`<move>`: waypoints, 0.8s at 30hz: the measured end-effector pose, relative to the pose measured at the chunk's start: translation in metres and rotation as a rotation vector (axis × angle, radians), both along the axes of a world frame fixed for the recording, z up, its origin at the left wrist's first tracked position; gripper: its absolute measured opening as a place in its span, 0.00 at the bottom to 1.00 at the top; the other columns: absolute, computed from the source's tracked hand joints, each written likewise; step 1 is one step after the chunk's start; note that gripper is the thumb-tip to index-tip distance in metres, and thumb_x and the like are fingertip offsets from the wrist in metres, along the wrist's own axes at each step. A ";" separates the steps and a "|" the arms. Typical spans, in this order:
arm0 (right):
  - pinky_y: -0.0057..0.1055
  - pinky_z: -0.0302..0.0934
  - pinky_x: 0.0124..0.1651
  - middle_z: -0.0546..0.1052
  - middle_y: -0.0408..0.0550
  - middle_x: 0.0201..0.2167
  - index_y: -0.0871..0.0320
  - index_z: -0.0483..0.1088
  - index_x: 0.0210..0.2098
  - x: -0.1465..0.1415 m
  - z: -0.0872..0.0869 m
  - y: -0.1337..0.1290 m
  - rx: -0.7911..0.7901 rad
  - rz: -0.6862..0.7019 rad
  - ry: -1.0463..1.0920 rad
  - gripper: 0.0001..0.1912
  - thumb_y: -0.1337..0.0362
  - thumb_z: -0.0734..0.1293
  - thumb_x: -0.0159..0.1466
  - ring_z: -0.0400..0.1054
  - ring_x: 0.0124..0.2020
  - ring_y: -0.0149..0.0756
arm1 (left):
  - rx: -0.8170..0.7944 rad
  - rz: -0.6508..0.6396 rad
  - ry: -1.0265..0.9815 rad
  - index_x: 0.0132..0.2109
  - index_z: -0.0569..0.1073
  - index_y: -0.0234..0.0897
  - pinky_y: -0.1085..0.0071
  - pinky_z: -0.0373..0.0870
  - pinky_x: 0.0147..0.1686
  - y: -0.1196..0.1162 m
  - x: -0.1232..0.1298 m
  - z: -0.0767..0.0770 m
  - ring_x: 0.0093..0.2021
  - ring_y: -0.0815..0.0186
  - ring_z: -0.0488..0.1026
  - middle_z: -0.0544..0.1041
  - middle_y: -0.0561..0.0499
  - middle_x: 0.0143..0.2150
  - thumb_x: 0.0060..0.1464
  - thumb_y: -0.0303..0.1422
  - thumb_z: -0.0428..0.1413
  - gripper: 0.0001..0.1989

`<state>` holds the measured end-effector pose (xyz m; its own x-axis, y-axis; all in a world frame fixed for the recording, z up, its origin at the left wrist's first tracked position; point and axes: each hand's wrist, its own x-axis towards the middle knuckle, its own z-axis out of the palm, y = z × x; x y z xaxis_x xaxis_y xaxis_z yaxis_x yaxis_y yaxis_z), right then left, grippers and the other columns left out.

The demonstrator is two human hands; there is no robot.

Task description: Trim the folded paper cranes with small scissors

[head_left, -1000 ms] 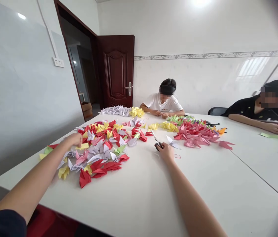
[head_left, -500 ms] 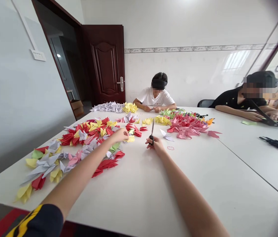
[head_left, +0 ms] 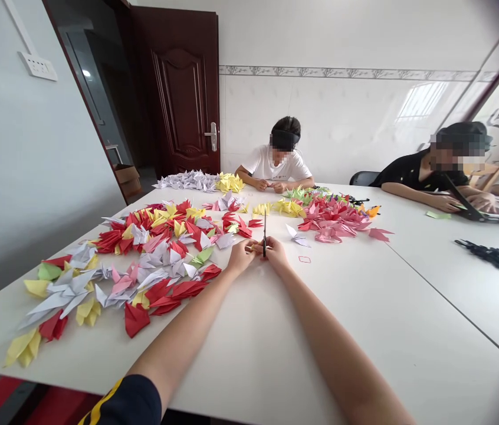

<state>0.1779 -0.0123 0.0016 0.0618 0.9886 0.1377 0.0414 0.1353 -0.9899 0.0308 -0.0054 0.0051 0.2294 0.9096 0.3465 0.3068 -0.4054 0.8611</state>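
Note:
My right hand (head_left: pixel 275 254) holds black-handled scissors (head_left: pixel 264 236) upright, blades pointing up. My left hand (head_left: pixel 240 257) is right beside it, fingers reaching towards the scissors, and a small pale sliver between the hands is too thin to identify. To the left of my hands spreads a large heap of origami cranes (head_left: pixel 156 254) in red, white, yellow, pink and green. A smaller pink and red heap of cranes (head_left: pixel 333 224) lies to the right. A lone white crane (head_left: pixel 297 235) and a tiny red-edged paper scrap (head_left: pixel 304 259) lie near my right hand.
The white table (head_left: pixel 320 330) has a seam running to the right. A person in a white shirt (head_left: pixel 276 166) sits across it, and a person in black (head_left: pixel 426 177) works at the right beside a black strand (head_left: pixel 497 258). A dark wooden door (head_left: pixel 179 88) stands behind.
My left hand has moved right from over the crane heap to beside my right hand. The scissors now stand upright, and the view has shifted, with the room appearing lower and further left.

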 end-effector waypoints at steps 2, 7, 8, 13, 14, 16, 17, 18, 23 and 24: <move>0.30 0.63 0.26 0.74 0.43 0.27 0.55 0.66 0.29 -0.001 -0.001 0.000 0.018 -0.034 -0.033 0.18 0.52 0.74 0.50 0.67 0.24 0.33 | 0.002 -0.044 -0.012 0.44 0.76 0.37 0.72 0.73 0.38 0.000 0.001 -0.001 0.41 0.64 0.77 0.80 0.46 0.45 0.49 0.24 0.56 0.14; 0.30 0.63 0.27 0.73 0.43 0.26 0.56 0.66 0.29 0.002 0.000 -0.001 0.034 -0.031 -0.030 0.19 0.52 0.75 0.48 0.66 0.23 0.32 | -0.072 -0.051 -0.112 0.56 0.69 0.37 0.73 0.72 0.37 0.002 0.001 -0.002 0.37 0.66 0.77 0.80 0.46 0.42 0.47 0.25 0.59 0.26; 0.30 0.64 0.28 0.73 0.43 0.25 0.56 0.66 0.28 0.003 0.000 -0.001 0.026 -0.023 -0.007 0.19 0.53 0.75 0.47 0.66 0.24 0.33 | -0.089 -0.061 -0.123 0.57 0.68 0.37 0.73 0.72 0.37 0.002 0.000 -0.003 0.36 0.67 0.77 0.80 0.46 0.41 0.47 0.25 0.60 0.28; 0.30 0.63 0.26 0.73 0.41 0.20 0.56 0.66 0.27 0.005 -0.007 0.003 0.013 -0.052 0.058 0.12 0.62 0.71 0.45 0.67 0.21 0.32 | -0.136 -0.125 -0.109 0.55 0.69 0.35 0.71 0.73 0.39 0.001 0.000 0.000 0.37 0.66 0.77 0.80 0.44 0.42 0.46 0.21 0.58 0.26; 0.29 0.62 0.26 0.73 0.41 0.20 0.56 0.66 0.27 0.005 -0.009 0.005 0.020 -0.069 0.043 0.11 0.63 0.70 0.45 0.66 0.20 0.32 | -0.141 -0.124 -0.100 0.54 0.70 0.33 0.70 0.74 0.40 0.002 0.001 0.006 0.38 0.65 0.78 0.80 0.44 0.42 0.46 0.20 0.58 0.25; 0.28 0.62 0.25 0.73 0.41 0.19 0.57 0.66 0.26 0.007 -0.014 0.008 0.032 -0.104 0.008 0.09 0.64 0.68 0.44 0.66 0.19 0.32 | -0.116 -0.123 -0.082 0.49 0.73 0.31 0.68 0.75 0.43 0.001 0.003 0.032 0.42 0.63 0.78 0.80 0.42 0.42 0.45 0.18 0.58 0.21; 0.28 0.62 0.24 0.73 0.41 0.20 0.57 0.66 0.26 0.007 -0.016 0.010 0.034 -0.113 0.000 0.09 0.65 0.68 0.44 0.67 0.19 0.32 | -0.071 -0.120 -0.073 0.46 0.74 0.31 0.68 0.75 0.44 -0.002 0.003 0.052 0.43 0.62 0.78 0.80 0.42 0.43 0.45 0.19 0.59 0.18; 0.28 0.62 0.24 0.73 0.41 0.20 0.57 0.66 0.26 0.007 -0.018 0.011 0.035 -0.118 -0.008 0.08 0.65 0.67 0.44 0.67 0.19 0.32 | -0.015 -0.136 -0.080 0.45 0.75 0.31 0.67 0.76 0.45 -0.007 0.001 0.078 0.43 0.62 0.78 0.80 0.42 0.44 0.47 0.21 0.60 0.16; 0.26 0.62 0.24 0.74 0.41 0.22 0.57 0.66 0.26 0.007 -0.020 0.012 0.034 -0.123 -0.021 0.08 0.64 0.64 0.45 0.67 0.19 0.30 | 0.579 -0.188 -0.323 0.47 0.71 0.30 0.71 0.74 0.45 -0.084 -0.045 0.237 0.42 0.71 0.75 0.77 0.50 0.44 0.60 0.35 0.55 0.13; 0.26 0.61 0.23 0.74 0.42 0.23 0.57 0.66 0.26 0.006 -0.019 0.012 0.033 -0.122 -0.023 0.08 0.64 0.63 0.45 0.67 0.19 0.30 | 0.713 -0.163 -0.384 0.50 0.69 0.31 0.71 0.74 0.46 -0.105 -0.062 0.262 0.45 0.71 0.75 0.76 0.52 0.45 0.62 0.36 0.53 0.14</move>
<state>0.1843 -0.0004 -0.0172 0.1782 0.9687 0.1731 0.0823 0.1606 -0.9836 -0.0314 -0.1102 0.2668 0.0870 0.4069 0.9093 -0.0665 -0.9084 0.4129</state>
